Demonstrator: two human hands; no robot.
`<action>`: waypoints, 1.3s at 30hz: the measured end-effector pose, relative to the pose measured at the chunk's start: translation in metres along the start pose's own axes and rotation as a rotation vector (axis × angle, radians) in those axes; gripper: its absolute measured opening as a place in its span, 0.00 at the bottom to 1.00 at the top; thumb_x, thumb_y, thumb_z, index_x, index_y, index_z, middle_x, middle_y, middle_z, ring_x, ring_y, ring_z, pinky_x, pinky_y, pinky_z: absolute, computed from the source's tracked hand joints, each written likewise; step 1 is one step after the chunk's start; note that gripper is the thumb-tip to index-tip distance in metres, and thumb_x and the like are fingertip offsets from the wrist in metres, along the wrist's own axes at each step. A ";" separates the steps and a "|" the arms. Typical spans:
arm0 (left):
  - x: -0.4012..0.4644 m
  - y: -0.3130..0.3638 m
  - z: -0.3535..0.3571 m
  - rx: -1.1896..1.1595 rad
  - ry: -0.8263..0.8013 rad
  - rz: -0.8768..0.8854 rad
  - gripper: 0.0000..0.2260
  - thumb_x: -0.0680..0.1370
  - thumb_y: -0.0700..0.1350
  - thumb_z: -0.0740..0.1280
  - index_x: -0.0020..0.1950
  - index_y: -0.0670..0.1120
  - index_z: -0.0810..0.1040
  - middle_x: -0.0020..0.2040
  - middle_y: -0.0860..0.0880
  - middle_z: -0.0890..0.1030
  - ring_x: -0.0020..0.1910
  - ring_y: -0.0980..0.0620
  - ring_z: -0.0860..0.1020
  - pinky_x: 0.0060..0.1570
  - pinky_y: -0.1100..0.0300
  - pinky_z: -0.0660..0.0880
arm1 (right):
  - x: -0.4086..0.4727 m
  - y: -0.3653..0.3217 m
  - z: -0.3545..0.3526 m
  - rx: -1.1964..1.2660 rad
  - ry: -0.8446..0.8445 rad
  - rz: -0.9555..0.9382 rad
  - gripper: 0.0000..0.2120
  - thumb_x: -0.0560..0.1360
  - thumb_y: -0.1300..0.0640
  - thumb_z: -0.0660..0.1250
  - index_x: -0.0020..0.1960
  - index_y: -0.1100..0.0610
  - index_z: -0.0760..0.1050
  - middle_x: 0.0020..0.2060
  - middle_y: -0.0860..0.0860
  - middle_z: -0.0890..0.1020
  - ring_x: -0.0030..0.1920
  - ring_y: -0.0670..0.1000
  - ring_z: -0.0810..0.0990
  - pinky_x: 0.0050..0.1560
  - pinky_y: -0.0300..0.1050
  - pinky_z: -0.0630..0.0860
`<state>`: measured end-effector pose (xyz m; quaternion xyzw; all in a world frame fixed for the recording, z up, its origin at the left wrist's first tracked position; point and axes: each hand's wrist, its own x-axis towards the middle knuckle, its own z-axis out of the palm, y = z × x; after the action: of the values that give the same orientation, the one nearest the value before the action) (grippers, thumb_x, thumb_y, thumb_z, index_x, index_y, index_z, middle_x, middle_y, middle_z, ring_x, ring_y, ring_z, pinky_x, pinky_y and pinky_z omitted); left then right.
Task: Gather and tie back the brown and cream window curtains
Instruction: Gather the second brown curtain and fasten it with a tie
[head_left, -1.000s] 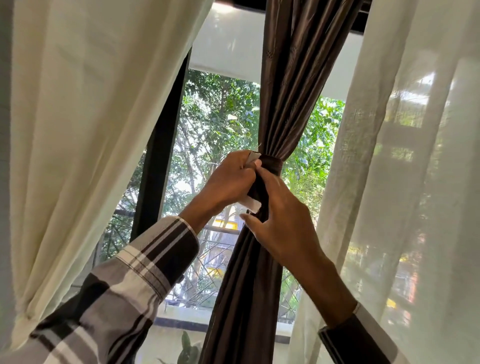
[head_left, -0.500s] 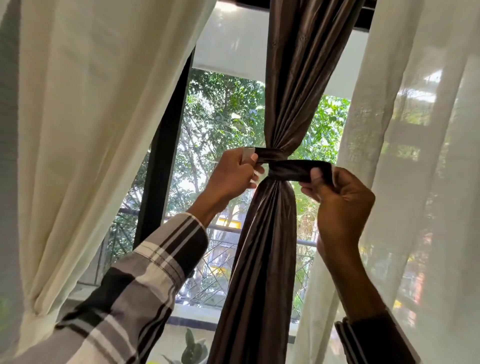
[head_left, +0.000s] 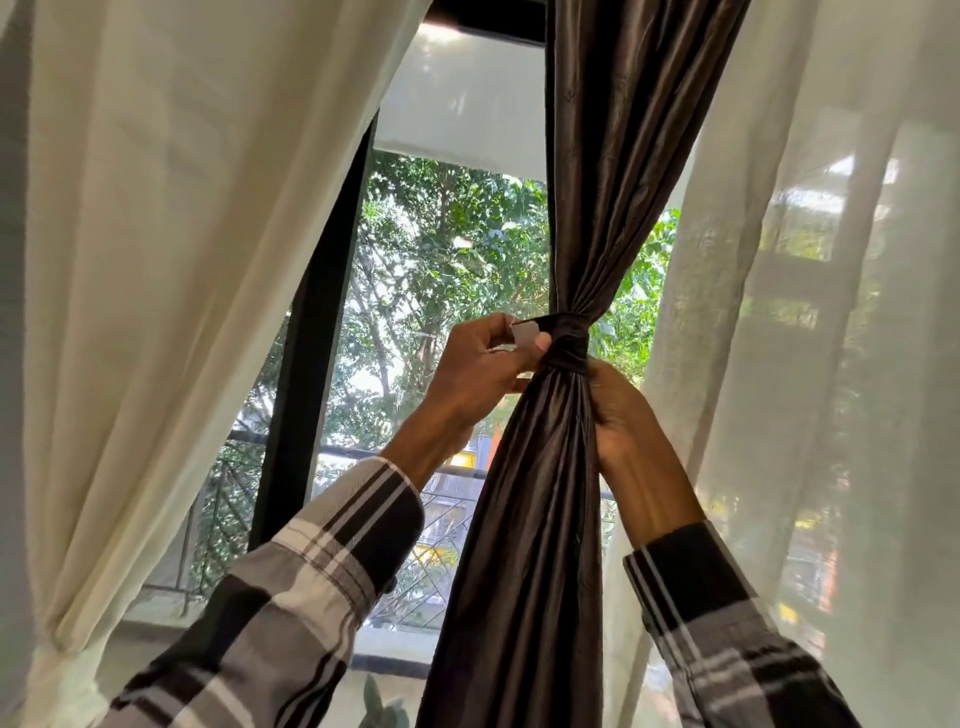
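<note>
Brown curtain (head_left: 540, 519) is cinched; left hand (head_left: 483, 369) pinches the tie-back band (head_left: 566, 345) end, right hand (head_left: 621, 410) grasps the gathers. Slackening could unwrap it.

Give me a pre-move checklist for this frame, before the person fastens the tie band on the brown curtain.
1. Brown curtain gathered into one bundle at the band: ok.
2. Tie band wrapped round the bundle: ok on the side that shows; the back is hidden.
3. Left hand pinches the band's light end tab: ok.
4. Right hand grips the bundle just under the band: ok.
5. Band's ends joined: cannot tell; the tab looks free, the other end is out of sight.
6. Cream curtains, left and right, kept out of the band: ok.
</note>
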<state>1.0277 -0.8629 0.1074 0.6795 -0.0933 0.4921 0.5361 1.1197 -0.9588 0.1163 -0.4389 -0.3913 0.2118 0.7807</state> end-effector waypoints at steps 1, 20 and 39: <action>0.000 0.001 0.000 0.004 0.002 -0.005 0.07 0.77 0.40 0.70 0.51 0.37 0.79 0.47 0.48 0.82 0.42 0.55 0.83 0.44 0.54 0.82 | -0.002 -0.001 0.001 0.041 -0.033 0.037 0.11 0.71 0.66 0.64 0.51 0.70 0.79 0.35 0.63 0.82 0.29 0.56 0.83 0.26 0.42 0.79; 0.002 0.014 0.008 0.241 0.052 0.107 0.03 0.73 0.41 0.75 0.41 0.42 0.84 0.38 0.41 0.85 0.38 0.46 0.83 0.46 0.42 0.79 | -0.037 -0.001 0.006 -0.574 0.334 -0.619 0.15 0.68 0.44 0.77 0.50 0.51 0.83 0.45 0.45 0.86 0.48 0.43 0.83 0.54 0.46 0.80; -0.006 0.013 0.005 0.215 0.245 0.168 0.06 0.67 0.42 0.80 0.39 0.46 0.84 0.34 0.49 0.84 0.34 0.53 0.83 0.38 0.58 0.80 | -0.030 0.000 0.007 -0.294 0.136 -0.518 0.07 0.77 0.55 0.70 0.51 0.56 0.85 0.45 0.52 0.87 0.48 0.49 0.85 0.56 0.47 0.80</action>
<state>1.0191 -0.8752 0.1117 0.6576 -0.0305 0.6215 0.4247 1.0960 -0.9752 0.1053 -0.4459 -0.4635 -0.0833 0.7612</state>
